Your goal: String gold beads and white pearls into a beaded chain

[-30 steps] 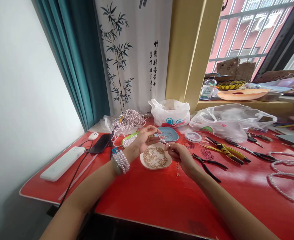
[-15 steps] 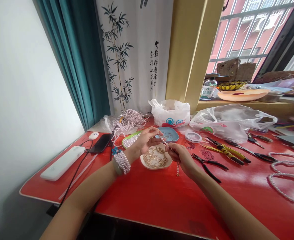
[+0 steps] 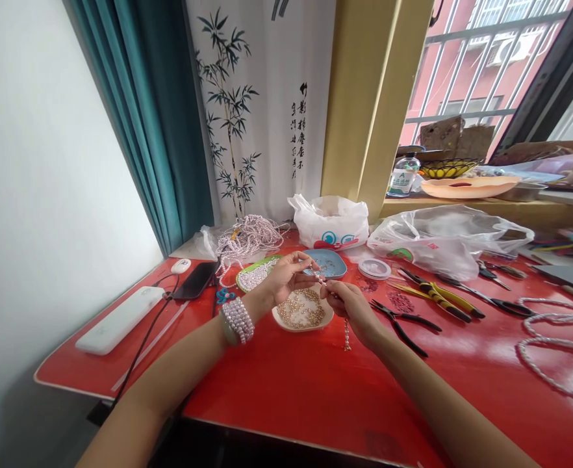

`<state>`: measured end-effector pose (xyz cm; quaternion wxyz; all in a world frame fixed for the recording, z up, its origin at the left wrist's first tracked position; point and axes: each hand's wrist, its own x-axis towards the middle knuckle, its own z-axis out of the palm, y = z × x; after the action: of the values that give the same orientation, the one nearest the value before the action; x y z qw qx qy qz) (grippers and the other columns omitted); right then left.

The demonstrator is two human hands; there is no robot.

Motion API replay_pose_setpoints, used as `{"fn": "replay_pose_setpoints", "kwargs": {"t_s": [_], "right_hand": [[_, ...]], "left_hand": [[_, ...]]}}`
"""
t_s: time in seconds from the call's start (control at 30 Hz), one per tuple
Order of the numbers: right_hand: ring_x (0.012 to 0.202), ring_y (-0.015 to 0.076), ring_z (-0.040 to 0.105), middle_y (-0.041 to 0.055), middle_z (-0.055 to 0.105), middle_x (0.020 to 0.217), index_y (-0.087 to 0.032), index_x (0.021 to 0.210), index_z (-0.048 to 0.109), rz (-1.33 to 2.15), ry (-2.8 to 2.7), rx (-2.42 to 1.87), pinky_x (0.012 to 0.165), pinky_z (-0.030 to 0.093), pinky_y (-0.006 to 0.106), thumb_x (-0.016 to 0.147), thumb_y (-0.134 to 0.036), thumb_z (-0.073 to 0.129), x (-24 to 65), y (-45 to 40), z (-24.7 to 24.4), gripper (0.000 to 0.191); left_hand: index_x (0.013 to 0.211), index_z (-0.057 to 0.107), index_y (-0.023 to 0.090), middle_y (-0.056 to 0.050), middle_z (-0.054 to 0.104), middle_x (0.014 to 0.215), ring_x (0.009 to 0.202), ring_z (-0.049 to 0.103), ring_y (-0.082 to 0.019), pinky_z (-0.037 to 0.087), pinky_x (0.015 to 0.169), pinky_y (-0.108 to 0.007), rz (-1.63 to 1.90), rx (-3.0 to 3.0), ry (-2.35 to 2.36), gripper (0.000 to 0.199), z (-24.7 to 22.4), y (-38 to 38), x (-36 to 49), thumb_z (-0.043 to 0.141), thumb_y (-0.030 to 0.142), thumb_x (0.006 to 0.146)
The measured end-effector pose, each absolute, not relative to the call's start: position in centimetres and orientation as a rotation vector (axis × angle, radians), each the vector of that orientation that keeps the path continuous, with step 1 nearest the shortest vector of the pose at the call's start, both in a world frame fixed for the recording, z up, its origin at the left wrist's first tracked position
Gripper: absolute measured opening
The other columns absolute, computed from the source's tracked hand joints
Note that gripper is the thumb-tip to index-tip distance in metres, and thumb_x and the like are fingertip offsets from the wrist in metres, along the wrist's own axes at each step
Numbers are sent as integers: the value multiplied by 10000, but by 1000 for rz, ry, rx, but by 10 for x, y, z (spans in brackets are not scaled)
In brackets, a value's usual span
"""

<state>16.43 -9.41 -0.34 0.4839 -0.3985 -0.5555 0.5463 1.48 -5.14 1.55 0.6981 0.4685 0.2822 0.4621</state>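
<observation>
A thin beaded strand [image 3: 347, 335] hangs from beneath my right hand [image 3: 349, 302], its lower end just above the red table. My right thumb and forefinger pinch the strand, and a short beaded part sticks out toward the left. My left hand [image 3: 289, 278] is closed by the tip of that part, thumb and forefinger together; the thread or bead between them is too small to make out. Below both hands sits a cream dish [image 3: 300, 327] of gold beads. Behind the left fingers lies a blue tray [image 3: 338, 268] with small pieces. Pearl bracelets [image 3: 238, 320] circle my left wrist.
A green tray [image 3: 244, 286] of pale beads and a heap of bead strands [image 3: 254, 237] lie left. Black pliers [image 3: 403, 322], yellow-handled pliers [image 3: 442, 299] and beaded cords [image 3: 534, 351] are right. A phone [image 3: 197, 281] and white plastic bags [image 3: 330, 224] are on the table.
The beaded part between my hands shows shorter, and my left fingertips have shifted slightly. My right hand stays in nearly the same place. The view has shifted a little.
</observation>
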Motion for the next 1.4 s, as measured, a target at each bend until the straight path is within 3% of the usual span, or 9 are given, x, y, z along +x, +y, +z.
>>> {"fn": "replay_pose_setpoints", "kwargs": {"t_s": [0.17, 0.47, 0.67, 0.87, 1.4], "right_hand": [[388, 69, 179, -74, 265, 394, -183, 501, 446, 1351, -1365, -928, 416, 102, 254, 645, -251, 426, 163, -94, -5, 160], [392, 64, 101, -94, 182, 401, -173, 510, 482, 1346, -1352, -967, 419, 73, 252, 667, -268, 426, 164, -95, -3, 191], [378, 72, 249, -46, 363, 399, -182, 483, 436, 1359, -1366, -982, 405, 135, 246, 637, -246, 417, 162, -94, -6, 168], [373, 60, 134, -93, 224, 385, -175, 528, 482, 1355, -1342, -1031, 393, 84, 240, 680, -310, 440, 163, -91, -6, 207], [366, 53, 108, -102, 203, 386, -166, 545, 504, 1358, -1368, -1112, 378, 74, 231, 705, -349, 436, 163, -92, -6, 253]], "left_hand": [[749, 475, 157, -23, 626, 768, 605, 651, -128, 512, 602, -234, 1009, 1058, 634, 100, 14, -52, 16, 565, 149, 791], [739, 477, 153, -14, 620, 744, 599, 651, -117, 509, 587, -212, 1004, 1057, 635, 95, 15, -54, 18, 546, 144, 805], [754, 487, 150, -31, 635, 748, 621, 657, -132, 512, 606, -228, 986, 1084, 623, 99, 10, -52, 18, 582, 162, 782], [752, 495, 155, -26, 640, 763, 662, 662, -134, 507, 627, -225, 980, 1111, 608, 114, 7, -51, 18, 601, 193, 773], [751, 490, 150, -48, 665, 789, 629, 658, -132, 489, 566, -207, 991, 1188, 674, 130, 8, -54, 22, 598, 218, 776]]}}
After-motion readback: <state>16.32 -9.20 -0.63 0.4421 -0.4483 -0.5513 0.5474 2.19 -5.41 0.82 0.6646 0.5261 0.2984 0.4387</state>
